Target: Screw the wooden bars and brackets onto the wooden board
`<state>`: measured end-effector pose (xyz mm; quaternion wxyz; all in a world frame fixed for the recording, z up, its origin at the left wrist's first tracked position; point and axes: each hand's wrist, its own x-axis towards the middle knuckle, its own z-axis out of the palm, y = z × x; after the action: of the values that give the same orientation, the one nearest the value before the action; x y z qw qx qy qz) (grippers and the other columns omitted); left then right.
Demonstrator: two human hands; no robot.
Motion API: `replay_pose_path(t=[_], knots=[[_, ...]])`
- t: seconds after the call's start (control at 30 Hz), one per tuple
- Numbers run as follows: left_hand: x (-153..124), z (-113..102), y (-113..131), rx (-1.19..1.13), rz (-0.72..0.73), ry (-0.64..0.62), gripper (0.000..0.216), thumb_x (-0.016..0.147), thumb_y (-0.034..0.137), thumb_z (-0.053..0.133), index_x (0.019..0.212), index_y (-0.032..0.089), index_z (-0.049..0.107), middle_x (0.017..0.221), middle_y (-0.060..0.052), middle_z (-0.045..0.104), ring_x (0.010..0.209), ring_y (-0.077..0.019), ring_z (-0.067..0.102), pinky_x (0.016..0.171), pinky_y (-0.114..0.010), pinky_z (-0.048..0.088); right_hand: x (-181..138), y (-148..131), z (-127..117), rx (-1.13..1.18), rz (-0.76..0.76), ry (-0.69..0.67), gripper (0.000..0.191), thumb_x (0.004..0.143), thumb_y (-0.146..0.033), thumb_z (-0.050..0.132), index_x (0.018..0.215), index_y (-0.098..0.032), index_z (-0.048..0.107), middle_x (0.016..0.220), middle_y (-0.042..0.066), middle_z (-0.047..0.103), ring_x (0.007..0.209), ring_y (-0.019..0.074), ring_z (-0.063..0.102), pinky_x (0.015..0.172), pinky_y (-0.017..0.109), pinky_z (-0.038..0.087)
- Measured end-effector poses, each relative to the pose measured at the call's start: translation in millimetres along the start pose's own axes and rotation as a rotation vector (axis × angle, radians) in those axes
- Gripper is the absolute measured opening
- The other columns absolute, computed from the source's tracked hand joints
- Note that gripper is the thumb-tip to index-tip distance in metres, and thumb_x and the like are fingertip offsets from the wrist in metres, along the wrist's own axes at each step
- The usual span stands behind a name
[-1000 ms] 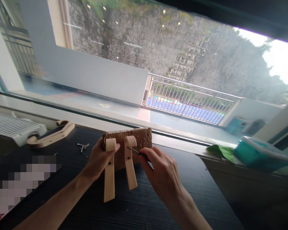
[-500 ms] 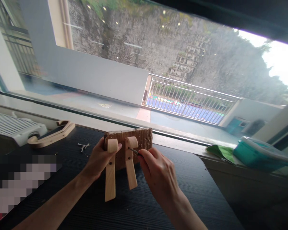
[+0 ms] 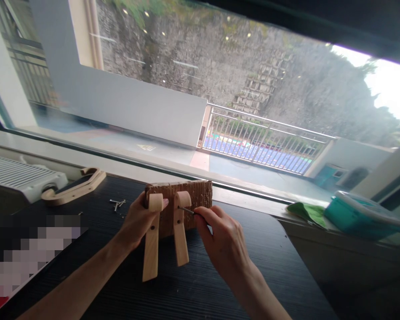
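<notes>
My left hand (image 3: 135, 222) is closed round the left side of a brown ridged block (image 3: 166, 224), its thumb behind the top of a pale wooden hook-shaped strip (image 3: 151, 260). A second wooden strip (image 3: 181, 244), curled at its top too, lies against the block's front further right. Both strips have dark round holes or fittings and slant down toward me. My right hand (image 3: 222, 233) pinches a slim metal tool (image 3: 187, 210), like a hex key. Its tip meets the upper hole of the right strip. The fingers hide the tool's other end.
Several loose screws or bolts (image 3: 118, 204) lie on the dark table (image 3: 253, 284). A curved wooden piece (image 3: 75, 189) rests at the back left, near a white slatted unit (image 3: 23, 175). A green cloth (image 3: 306, 213) and teal box (image 3: 360, 215) sit by the window at right.
The right hand and tool have turned slightly, opening a small gap between thumb and fingers. The strips' lower ends have shifted a little left. The tool's tip stays at the same hole.
</notes>
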<state>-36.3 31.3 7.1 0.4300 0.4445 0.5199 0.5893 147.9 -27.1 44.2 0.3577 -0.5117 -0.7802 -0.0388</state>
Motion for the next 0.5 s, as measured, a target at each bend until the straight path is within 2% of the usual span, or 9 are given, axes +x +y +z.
replay_pose_path(t=[0.33, 0.5], knots=[[0, 2, -3, -0.057, -0.029, -0.009, 0.047, 0.051, 0.036, 0.078, 0.091, 0.018, 0.061, 0.078, 0.001, 0.068, 0.071, -0.0161, 0.061, 0.066, -0.026, 0.046, -8, -11, 12, -0.204, -0.035, -0.017, 0.015, 0.088, -0.017, 0.049, 0.088, -0.022, 0.063, 0.074, 0.001, 0.056, 0.062, 0.0123, 0.052, 0.053, 0.023, 0.031], [-1, 1, -1, -0.032, -0.044, -0.021, 0.047, 0.051, 0.037, 0.079, 0.090, 0.018, 0.061, 0.078, 0.001, 0.067, 0.070, -0.0158, 0.061, 0.066, -0.027, 0.046, -4, -5, 8, -0.053, 0.017, -0.004, 0.020, 0.091, -0.021, 0.045, 0.093, -0.023, 0.065, 0.075, 0.001, 0.057, 0.062, 0.0105, 0.054, 0.056, 0.022, 0.036]])
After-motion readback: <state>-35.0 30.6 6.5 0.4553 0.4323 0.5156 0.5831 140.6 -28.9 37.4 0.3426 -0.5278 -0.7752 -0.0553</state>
